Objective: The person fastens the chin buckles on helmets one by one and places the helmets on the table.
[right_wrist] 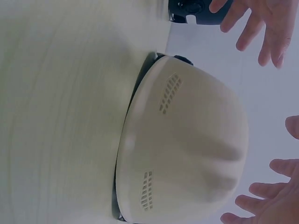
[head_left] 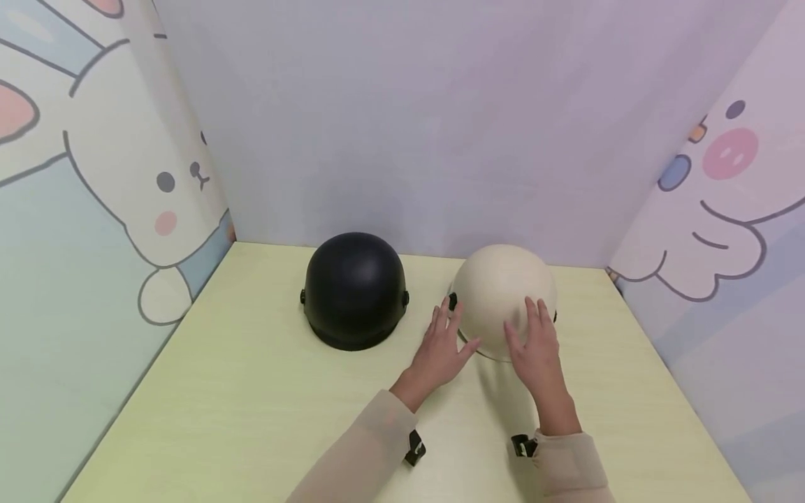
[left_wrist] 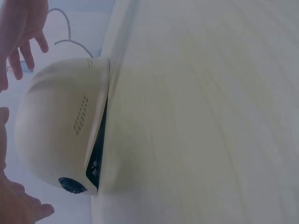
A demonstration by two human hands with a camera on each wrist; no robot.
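A cream helmet (head_left: 499,297) sits dome up on the pale yellow table, with a black round fitting on its side and slotted vents near its rim in the wrist views. My left hand (head_left: 440,349) hovers by its left near side, fingers spread. Over its right near side is my right hand (head_left: 536,349), fingers extended, casting shadows on the shell. In the right wrist view, gaps separate both the left hand (right_wrist: 264,25) and the right hand (right_wrist: 275,193) from the helmet (right_wrist: 191,144). Neither hand holds anything.
A glossy black helmet (head_left: 355,290) stands left of the cream one on the table (head_left: 251,419). Behind them hangs a plain pale wall cloth (head_left: 402,126). Cartoon-printed panels flank the table. A black strap device (head_left: 523,446) is on the right wrist.
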